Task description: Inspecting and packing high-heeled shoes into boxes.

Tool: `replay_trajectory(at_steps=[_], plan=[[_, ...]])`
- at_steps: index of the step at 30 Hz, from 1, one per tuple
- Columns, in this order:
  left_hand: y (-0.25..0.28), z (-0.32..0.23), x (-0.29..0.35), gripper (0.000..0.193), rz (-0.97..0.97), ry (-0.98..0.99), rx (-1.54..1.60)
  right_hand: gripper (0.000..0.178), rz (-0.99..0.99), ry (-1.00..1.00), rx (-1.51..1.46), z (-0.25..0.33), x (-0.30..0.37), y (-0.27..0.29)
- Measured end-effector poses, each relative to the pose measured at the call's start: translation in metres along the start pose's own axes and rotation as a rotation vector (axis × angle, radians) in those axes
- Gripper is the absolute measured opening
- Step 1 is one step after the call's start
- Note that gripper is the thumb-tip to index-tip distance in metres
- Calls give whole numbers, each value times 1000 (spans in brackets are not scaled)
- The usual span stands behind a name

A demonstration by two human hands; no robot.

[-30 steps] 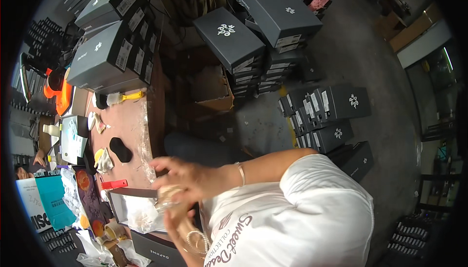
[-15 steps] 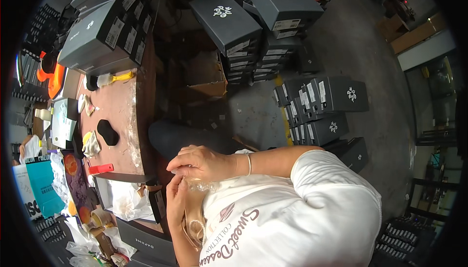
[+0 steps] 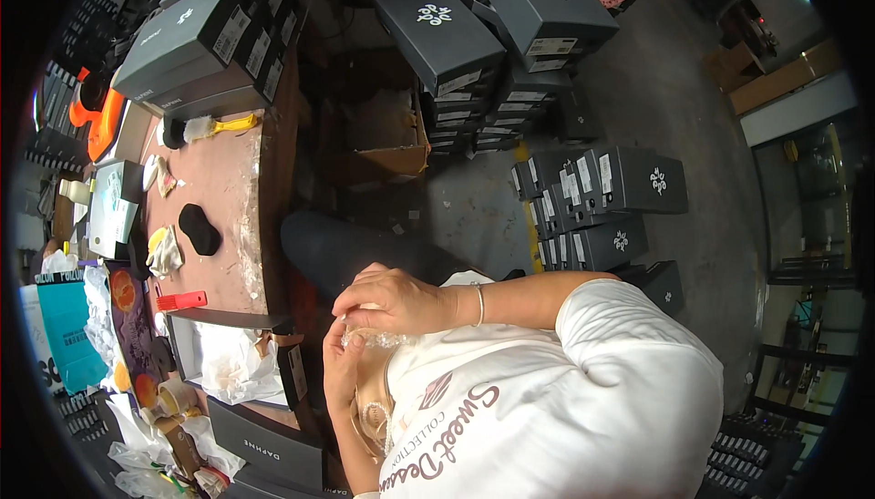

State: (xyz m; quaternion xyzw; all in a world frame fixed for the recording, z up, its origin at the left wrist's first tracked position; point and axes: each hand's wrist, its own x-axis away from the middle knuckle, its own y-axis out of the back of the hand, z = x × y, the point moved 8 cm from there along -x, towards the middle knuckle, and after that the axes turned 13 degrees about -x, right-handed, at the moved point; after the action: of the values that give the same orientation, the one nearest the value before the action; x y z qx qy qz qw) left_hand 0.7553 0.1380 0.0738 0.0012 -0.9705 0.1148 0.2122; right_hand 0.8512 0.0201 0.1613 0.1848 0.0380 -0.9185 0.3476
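Note:
A tan sandal (image 3: pixel 372 388) with a strap of clear, sparkling beads (image 3: pixel 383 339) rests in my lap against the white shirt. My left hand (image 3: pixel 341 367) grips the toe side from below, its fingers closed at the end of the beaded strap. From above, my right hand (image 3: pixel 392 302) curls over the same spot, fingertips bent down to the strap and close to the left fingers. The right palm hides part of the beads, so the exact pinch is not visible. A bracelet circles the right wrist.
On the bench (image 3: pixel 232 180) at left lie a red brush (image 3: pixel 182 300), a black pad (image 3: pixel 200 230) and a yellow-handled brush (image 3: pixel 219 125). An open shoebox (image 3: pixel 297 376) holds white tissue (image 3: pixel 237 362). Stacked dark shoeboxes (image 3: pixel 538 16) and an open carton (image 3: pixel 387 164) stand beyond my knees.
The whole view has shifted slightly. Both hands stay together at the beaded strap, with only small finger movement to be seen.

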Motion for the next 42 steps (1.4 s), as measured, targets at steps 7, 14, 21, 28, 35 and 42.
replay_trajectory(at_steps=[7, 14, 21, 28, 35, 42], plan=[[5, 3, -2, 63, -24, 8, 71, 8, -67, -50, -83, 2, -10, 6], [1, 0, -6, 54, -26, 42, 59, 10, -84, -74, -220, -1, -23, 27], [12, 15, -7, 50, -88, 99, 113, 10, 34, -316, -250, -21, -20, 15], [23, 34, -14, 41, -91, 170, 41, 13, -81, -554, -356, -54, -1, 28], [13, 29, -11, 37, -116, 273, 247, 16, 32, -544, -190, -60, -8, 28], [10, 42, -25, 35, 67, 290, 591, 14, 101, -451, -25, -69, -23, 13]])
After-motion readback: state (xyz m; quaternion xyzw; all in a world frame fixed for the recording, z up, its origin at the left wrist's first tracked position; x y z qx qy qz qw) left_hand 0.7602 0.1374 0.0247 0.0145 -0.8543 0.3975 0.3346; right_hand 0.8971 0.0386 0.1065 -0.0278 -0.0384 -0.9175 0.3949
